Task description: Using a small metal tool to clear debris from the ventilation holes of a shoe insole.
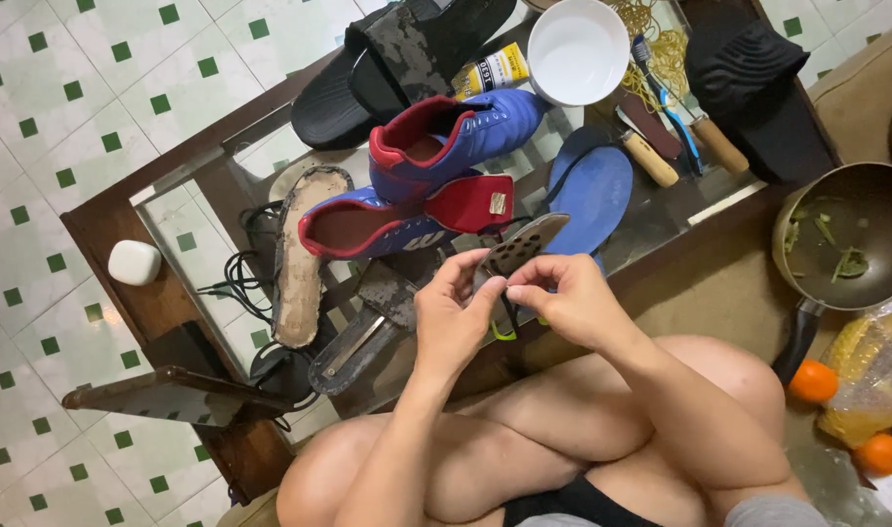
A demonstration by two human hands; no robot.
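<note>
The studded sole [520, 246] is held up over the near edge of the counter [163, 298], just in front of the blue boots [436, 185]. The left hand [453, 317] pinches its near end from the left, and the right hand [563, 298] grips the same end from the right; both sets of fingers are closed on the sole, thumbs nearly meeting. A yellow-green bit [505, 332] shows below the hands; what it is cannot be told.

The step in hand looks like checking or working the sole's near end, off the shoe. The next move would call for a firm pinch on that end and a steady hold, since the far end hangs free.

Left of the boots lies a worn insole [300, 259], with dark strips [368, 332] and black cables [236, 278] near it. Right of the boots lies a blue insole [592, 190]. Behind them stand a glue tube [493, 70], a white bowl [578, 49] and black slides [397, 59]; wooden-handled tools [661, 146] lie further right. A pan [846, 239] sits well right of the boots, off the counter.
</note>
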